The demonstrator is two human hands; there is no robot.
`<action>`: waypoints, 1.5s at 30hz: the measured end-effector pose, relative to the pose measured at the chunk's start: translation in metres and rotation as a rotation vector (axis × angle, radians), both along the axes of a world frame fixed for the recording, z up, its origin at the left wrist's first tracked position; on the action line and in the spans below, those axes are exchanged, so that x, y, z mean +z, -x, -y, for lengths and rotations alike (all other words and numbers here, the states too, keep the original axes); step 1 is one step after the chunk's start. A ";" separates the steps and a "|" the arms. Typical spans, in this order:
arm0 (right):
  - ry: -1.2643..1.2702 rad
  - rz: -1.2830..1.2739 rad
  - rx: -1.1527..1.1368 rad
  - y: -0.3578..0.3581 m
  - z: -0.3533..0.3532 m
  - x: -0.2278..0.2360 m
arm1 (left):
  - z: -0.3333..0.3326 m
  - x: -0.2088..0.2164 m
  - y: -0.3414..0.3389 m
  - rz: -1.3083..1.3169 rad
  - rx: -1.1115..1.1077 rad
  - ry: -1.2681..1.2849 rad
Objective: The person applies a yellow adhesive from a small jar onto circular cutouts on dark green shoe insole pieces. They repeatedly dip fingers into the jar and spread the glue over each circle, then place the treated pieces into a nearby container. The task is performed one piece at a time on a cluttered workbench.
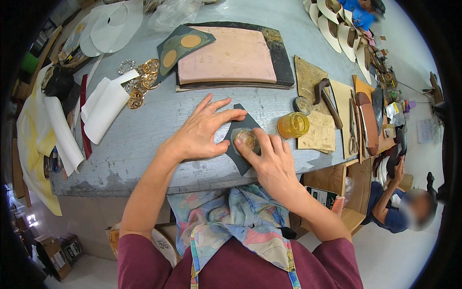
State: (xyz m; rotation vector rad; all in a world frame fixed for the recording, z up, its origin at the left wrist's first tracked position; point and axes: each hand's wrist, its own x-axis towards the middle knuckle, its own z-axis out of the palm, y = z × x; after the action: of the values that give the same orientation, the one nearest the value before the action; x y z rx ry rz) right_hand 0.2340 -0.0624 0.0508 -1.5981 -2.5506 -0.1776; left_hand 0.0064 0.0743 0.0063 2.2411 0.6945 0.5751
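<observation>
On the worktable near its front edge lies a dark green-grey angular sheet piece (242, 166) with a dull smeared patch around its middle. My right hand (275, 156) grips a small round brownish disc, like a jar lid (246, 139), between thumb and fingers, over that patch. The other fingers of this hand are curled. My left hand (204, 127) is spread open, its thumb and index fingertips at the piece's left and upper edges. To the right stand a glass jar of yellow-amber stuff (293, 125) and a small round tin or lid (302, 105).
A pink slab (226, 58) lies on a black board behind my hands, with a similar dark piece bearing two tan discs (170, 58). Gold rings (137, 91) and white rolled sheets (108, 108) lie left. Scissors (352, 139) and a hammer (331, 103) lie right. Another person sits at right.
</observation>
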 end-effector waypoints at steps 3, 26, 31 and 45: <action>0.066 0.004 -0.018 -0.010 0.013 0.012 | 0.000 -0.001 0.001 -0.002 -0.001 0.000; -0.025 0.030 -0.069 -0.003 -0.010 -0.002 | -0.002 -0.003 0.001 -0.012 -0.018 -0.009; 0.033 -0.025 -0.029 -0.004 0.007 0.005 | -0.001 -0.004 0.002 0.008 -0.008 -0.001; 0.012 0.049 -0.103 -0.017 0.003 0.010 | -0.002 -0.002 0.001 -0.011 -0.023 0.000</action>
State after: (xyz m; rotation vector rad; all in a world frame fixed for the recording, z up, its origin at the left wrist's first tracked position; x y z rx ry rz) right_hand 0.2508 -0.0655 0.0608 -1.7526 -2.5105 -0.2149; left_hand 0.0058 0.0767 0.0046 2.2513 0.6729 0.5516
